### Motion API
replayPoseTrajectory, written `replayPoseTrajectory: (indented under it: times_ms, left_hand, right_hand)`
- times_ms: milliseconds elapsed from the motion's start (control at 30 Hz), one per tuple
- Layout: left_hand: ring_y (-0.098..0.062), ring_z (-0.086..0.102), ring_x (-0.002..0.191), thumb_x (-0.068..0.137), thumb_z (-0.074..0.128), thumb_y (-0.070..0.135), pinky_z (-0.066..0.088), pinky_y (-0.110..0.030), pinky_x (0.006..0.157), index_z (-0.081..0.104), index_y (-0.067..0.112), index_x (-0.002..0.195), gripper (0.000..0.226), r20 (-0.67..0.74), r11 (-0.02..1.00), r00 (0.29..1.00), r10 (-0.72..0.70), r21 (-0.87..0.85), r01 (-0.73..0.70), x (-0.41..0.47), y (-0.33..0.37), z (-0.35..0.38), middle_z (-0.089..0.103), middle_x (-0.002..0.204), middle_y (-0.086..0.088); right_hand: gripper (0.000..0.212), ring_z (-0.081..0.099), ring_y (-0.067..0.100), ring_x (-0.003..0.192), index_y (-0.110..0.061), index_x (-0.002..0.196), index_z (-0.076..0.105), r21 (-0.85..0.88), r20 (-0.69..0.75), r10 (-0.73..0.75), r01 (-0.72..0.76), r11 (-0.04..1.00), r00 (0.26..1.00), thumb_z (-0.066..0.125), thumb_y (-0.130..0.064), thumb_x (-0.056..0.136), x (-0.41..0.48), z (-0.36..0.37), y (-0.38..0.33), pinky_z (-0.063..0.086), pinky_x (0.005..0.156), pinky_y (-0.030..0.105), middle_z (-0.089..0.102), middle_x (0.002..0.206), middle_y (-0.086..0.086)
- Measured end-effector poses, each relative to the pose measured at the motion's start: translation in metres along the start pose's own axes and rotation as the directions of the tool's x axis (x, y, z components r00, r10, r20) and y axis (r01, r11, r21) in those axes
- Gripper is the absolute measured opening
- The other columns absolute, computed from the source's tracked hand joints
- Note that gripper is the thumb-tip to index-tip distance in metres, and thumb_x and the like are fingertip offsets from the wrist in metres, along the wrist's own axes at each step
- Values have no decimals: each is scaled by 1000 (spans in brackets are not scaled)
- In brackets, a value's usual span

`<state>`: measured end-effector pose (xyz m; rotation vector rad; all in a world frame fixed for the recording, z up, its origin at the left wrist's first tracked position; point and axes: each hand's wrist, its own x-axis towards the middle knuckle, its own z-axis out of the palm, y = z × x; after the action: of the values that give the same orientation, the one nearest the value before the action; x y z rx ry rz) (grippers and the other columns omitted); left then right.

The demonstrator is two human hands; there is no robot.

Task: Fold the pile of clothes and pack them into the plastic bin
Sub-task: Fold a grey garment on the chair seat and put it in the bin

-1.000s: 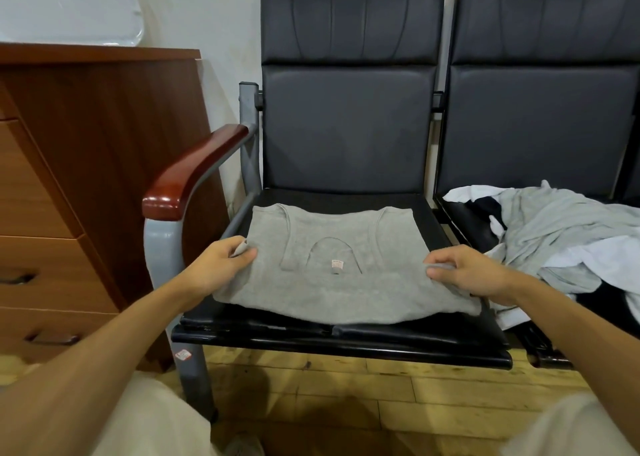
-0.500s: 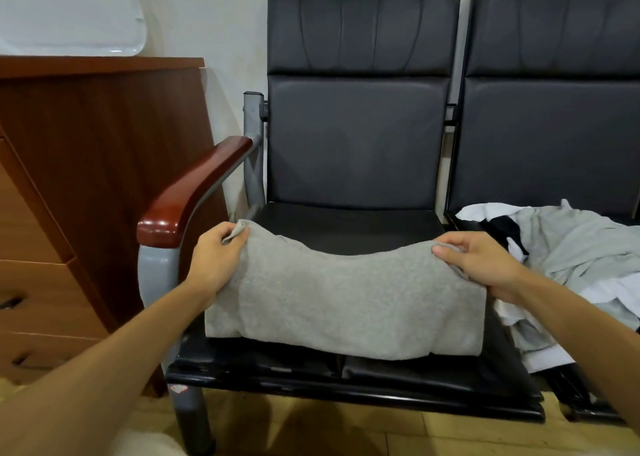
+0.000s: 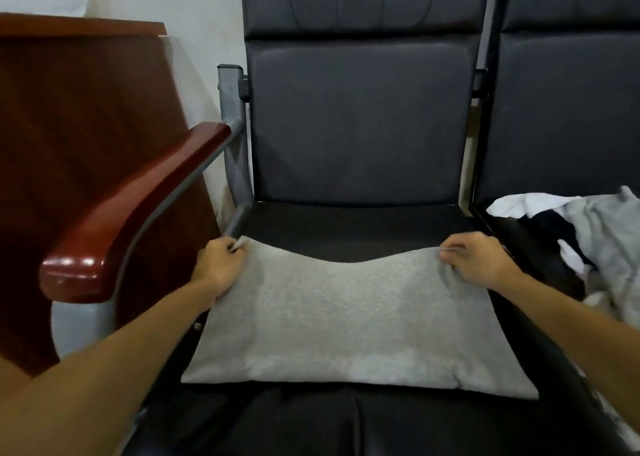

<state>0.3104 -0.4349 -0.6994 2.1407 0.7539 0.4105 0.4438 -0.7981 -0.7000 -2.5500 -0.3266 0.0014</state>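
We have the folded grey knit garment (image 3: 346, 324) lying on the front half of the black padded chair seat (image 3: 346, 227). Left hand (image 3: 216, 268) pinches its far left corner, fingers curled on the fabric. Right hand (image 3: 481, 258) pinches the far right corner the same way. The far edge sags between the grips. A loose pile of white, black and grey clothes (image 3: 602, 234) sits on the neighbouring seat to the right.
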Motion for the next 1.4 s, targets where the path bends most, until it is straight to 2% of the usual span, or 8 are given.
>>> replayPoseTrajectory:
  times_ms: [200, 333, 500, 600, 900, 1000, 1100, 1400]
  left_hand:
    - [-23, 55, 102, 99, 42, 8, 48, -33, 81, 50, 15, 132, 35, -57, 987, 992, -111, -126, 103, 3, -4, 9, 55, 120, -5]
    - [-30, 42, 126, 94, 50, 5, 42, -42, 104, 35, 14, 144, 53, -74, 986, 995, 61, 159, -49, -15, -4, 3, 36, 144, -10]
    - [-20, 24, 140, 93, 54, 16, 24, -35, 115, 35, 21, 144, 55, 354, 825, 895, 270, 394, -405, -79, 19, 10, 25, 153, -3]
    - [-19, 4, 148, 99, 43, 33, 9, -39, 121, 15, 22, 153, 62, 647, 731, 756, 100, 468, -496, -116, 12, 21, 5, 161, 0]
    - [-12, -2, 148, 104, 26, 37, 0, -34, 119, 5, 31, 154, 55, 768, 649, 639, -44, 508, -566, -149, -3, -7, 0, 162, 8]
    - [-16, 10, 147, 102, 34, 41, 9, -34, 120, 12, 30, 153, 57, 753, 675, 658, -26, 498, -544, -154, -1, -16, 10, 161, 5]
    - [-17, 32, 138, 100, 42, 40, 25, -33, 116, 31, 22, 148, 53, 682, 761, 729, 52, 446, -471, -153, 3, -16, 30, 154, 1]
    - [-29, 38, 126, 89, 58, 45, 37, -40, 104, 34, 6, 137, 66, 4, 716, 999, 35, 698, -27, -112, -19, -20, 35, 136, -13]
  right_hand:
    - [33, 53, 26, 110, -19, 114, 65, -444, -113, -147, 83, 892, 983, 59, -2, 86, -8, 11, 4, 38, 95, 39, 58, 117, 6]
    - [35, 48, 24, 114, -19, 121, 62, -473, -72, -334, 263, 841, 940, 62, -11, 88, -32, 9, -8, 37, 97, 37, 53, 126, 3]
    - [50, 30, 17, 139, -21, 142, 41, -350, 384, -245, 385, 854, 890, 46, -42, 97, -79, 19, -11, 26, 115, 34, 33, 151, 1]
    - [76, 1, 17, 149, -22, 154, 11, -434, 548, -74, 359, 827, 833, 20, -65, 92, -103, 26, -9, 1, 121, 34, 2, 162, 0]
    - [123, -10, 11, 148, -36, 153, 0, -440, 599, -90, 421, 793, 796, -23, -86, 43, -138, -2, 17, -11, 118, 41, -7, 162, -10]
    - [119, -5, 9, 149, -38, 153, 8, -444, 585, -77, 398, 803, 808, -21, -90, 50, -141, -6, 20, -10, 119, 42, 0, 162, -13]
    - [55, 15, 12, 147, -31, 149, 31, -449, 501, -118, 374, 811, 857, 21, -55, 99, -141, 0, 5, -2, 120, 43, 23, 158, -7]
    - [32, 47, 17, 119, -22, 121, 59, -276, 385, -303, 422, 863, 872, 42, -38, 99, -117, 32, -43, 35, 107, 36, 53, 127, -2]
